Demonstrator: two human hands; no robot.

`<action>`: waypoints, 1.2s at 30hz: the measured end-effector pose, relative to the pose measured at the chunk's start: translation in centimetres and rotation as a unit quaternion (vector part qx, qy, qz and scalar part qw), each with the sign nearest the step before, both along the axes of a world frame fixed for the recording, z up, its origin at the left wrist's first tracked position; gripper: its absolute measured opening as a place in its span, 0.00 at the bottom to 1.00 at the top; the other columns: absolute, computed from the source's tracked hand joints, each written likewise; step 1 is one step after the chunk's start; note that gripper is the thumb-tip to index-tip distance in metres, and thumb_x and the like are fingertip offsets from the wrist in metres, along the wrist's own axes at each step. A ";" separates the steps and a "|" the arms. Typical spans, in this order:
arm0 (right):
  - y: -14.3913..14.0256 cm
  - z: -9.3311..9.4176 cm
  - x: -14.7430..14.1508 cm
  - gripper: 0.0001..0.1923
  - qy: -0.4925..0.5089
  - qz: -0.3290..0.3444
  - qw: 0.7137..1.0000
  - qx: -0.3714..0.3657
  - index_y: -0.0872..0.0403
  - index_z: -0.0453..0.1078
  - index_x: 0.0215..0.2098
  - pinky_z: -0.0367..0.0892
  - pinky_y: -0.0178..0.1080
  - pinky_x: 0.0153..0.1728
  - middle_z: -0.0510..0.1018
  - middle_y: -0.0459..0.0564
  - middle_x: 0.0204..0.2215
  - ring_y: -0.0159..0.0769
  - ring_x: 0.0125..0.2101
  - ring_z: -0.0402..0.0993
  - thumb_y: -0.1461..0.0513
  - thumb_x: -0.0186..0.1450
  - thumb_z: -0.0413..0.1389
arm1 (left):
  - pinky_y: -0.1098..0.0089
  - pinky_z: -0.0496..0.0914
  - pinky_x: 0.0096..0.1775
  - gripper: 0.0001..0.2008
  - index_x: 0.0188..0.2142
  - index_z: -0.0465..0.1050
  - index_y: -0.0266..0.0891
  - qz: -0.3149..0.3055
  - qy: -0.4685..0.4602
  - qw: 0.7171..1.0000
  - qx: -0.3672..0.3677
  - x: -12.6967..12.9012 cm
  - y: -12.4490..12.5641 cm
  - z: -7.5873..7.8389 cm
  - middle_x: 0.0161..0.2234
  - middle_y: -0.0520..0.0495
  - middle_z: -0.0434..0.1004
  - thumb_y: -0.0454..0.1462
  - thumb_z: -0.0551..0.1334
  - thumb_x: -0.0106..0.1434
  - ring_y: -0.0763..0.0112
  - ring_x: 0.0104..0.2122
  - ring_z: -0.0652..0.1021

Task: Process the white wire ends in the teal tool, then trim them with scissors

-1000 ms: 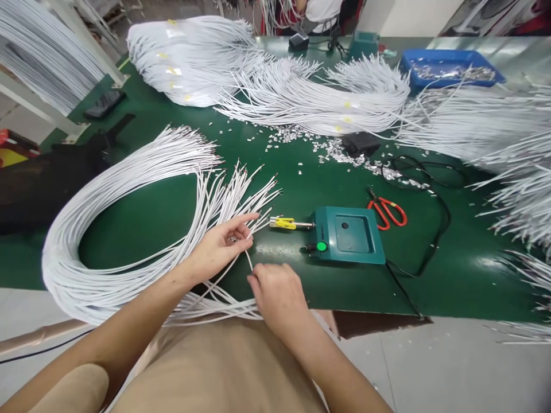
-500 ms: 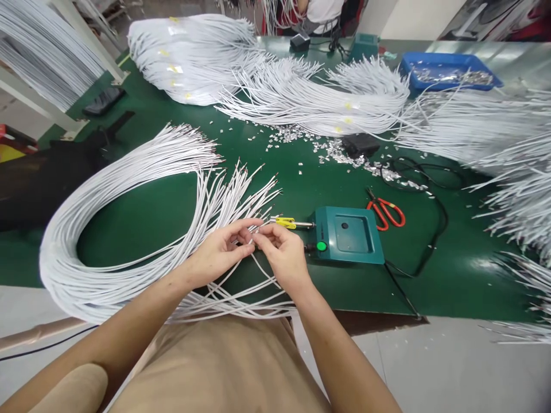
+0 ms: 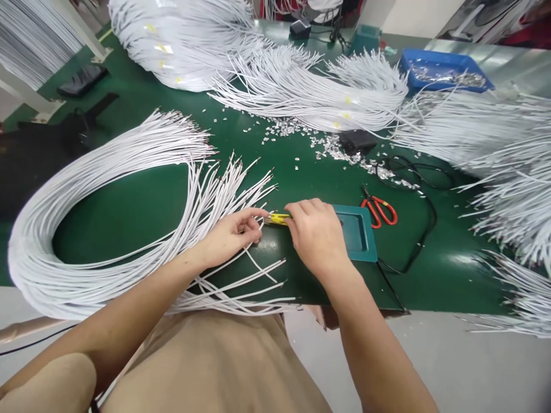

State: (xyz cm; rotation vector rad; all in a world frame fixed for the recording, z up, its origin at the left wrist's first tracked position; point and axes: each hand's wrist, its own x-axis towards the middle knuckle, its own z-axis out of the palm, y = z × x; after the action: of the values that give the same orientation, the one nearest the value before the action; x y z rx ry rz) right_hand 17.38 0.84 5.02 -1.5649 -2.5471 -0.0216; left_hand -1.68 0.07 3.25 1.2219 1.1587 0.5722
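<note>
White wires (image 3: 86,281) lie curved in a bundle, ends fanned beside a yellow piece (image 3: 279,219) and teal device (image 3: 357,232)

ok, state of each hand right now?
Left hand: partly curled beside white wires, grip unclear.
Right hand: curled at the yellow piece, grip hidden.

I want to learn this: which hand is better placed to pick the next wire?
Probably the left hand: it's beside the white wires, while the right hand is over the blue-green machine.
</note>
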 end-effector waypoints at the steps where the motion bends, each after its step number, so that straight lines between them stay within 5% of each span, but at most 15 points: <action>1: 0.4 -0.1 0.3 0.06 -0.001 -0.002 1.000 -0.012 0.55 0.69 0.35 0.54 0.41 0.40 0.76 0.52 0.31 0.42 0.35 0.66 0.65 0.65 0.50 | 0.72 0.65 0.34 0.20 0.50 0.67 0.40 0.016 0.002 1.000 0.006 0.2 0.1 -0.2 0.28 0.54 0.68 0.34 0.61 0.57 0.73 0.30 0.73; 9: 1.4 -0.8 1.1 0.05 0.041 0.033 0.996 -0.077 0.54 0.67 0.30 0.55 0.41 0.47 0.76 0.48 0.28 0.38 0.34 0.67 0.69 0.60 0.53 | 0.73 0.66 0.31 0.19 0.47 0.68 0.38 0.083 0.020 0.996 0.025 0.6 0.8 -1.3 0.26 0.53 0.70 0.34 0.62 0.54 0.73 0.28 0.74; 19: 1.7 -1.1 0.7 0.10 0.033 0.012 0.996 -0.079 0.53 0.65 0.26 0.56 0.40 0.38 0.72 0.48 0.22 0.39 0.31 0.60 0.72 0.59 0.49 | 0.69 0.70 0.38 0.18 0.47 0.71 0.40 0.075 0.082 0.993 0.048 0.4 1.2 -2.9 0.28 0.53 0.74 0.35 0.61 0.55 0.71 0.29 0.77; 22: 1.6 -0.9 0.7 0.09 0.015 0.017 0.996 -0.081 0.53 0.66 0.28 0.58 0.42 0.43 0.72 0.48 0.22 0.39 0.31 0.62 0.71 0.60 0.50 | 0.68 0.70 0.39 0.17 0.46 0.72 0.41 0.065 0.097 0.991 0.059 0.4 1.2 -3.1 0.29 0.52 0.75 0.35 0.61 0.55 0.70 0.30 0.78; 26: 0.8 -0.4 1.4 0.06 0.016 0.000 0.999 -0.028 0.54 0.69 0.38 0.45 0.54 0.59 0.77 0.52 0.35 0.45 0.45 0.65 0.64 0.64 0.52 | 0.68 0.71 0.38 0.18 0.47 0.72 0.41 0.063 0.098 0.991 0.061 0.4 1.3 -3.3 0.29 0.52 0.75 0.35 0.61 0.55 0.70 0.29 0.78; 29: 0.1 -0.7 2.3 0.16 0.019 -0.098 0.994 0.037 0.56 0.66 0.50 0.41 0.62 0.59 0.69 0.60 0.54 0.53 0.56 0.57 0.58 0.66 0.51 | 0.68 0.71 0.37 0.18 0.47 0.72 0.41 0.062 0.095 0.992 0.053 0.4 1.4 -3.4 0.28 0.52 0.75 0.35 0.61 0.55 0.70 0.29 0.78; 36: -0.5 -2.4 2.6 0.20 0.041 -0.160 0.986 0.039 0.56 0.64 0.56 0.43 0.63 0.58 0.66 0.62 0.56 0.54 0.59 0.56 0.58 0.69 0.46 | 0.68 0.71 0.36 0.18 0.45 0.72 0.37 0.088 0.096 0.991 0.029 0.1 1.2 -1.7 0.28 0.51 0.75 0.37 0.64 0.53 0.69 0.28 0.78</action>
State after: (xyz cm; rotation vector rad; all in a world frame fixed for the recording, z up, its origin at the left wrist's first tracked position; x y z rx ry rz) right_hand 20.00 0.36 2.62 -1.8820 -2.1816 -0.0893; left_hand -1.62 1.30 1.57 1.2530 1.4315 0.6330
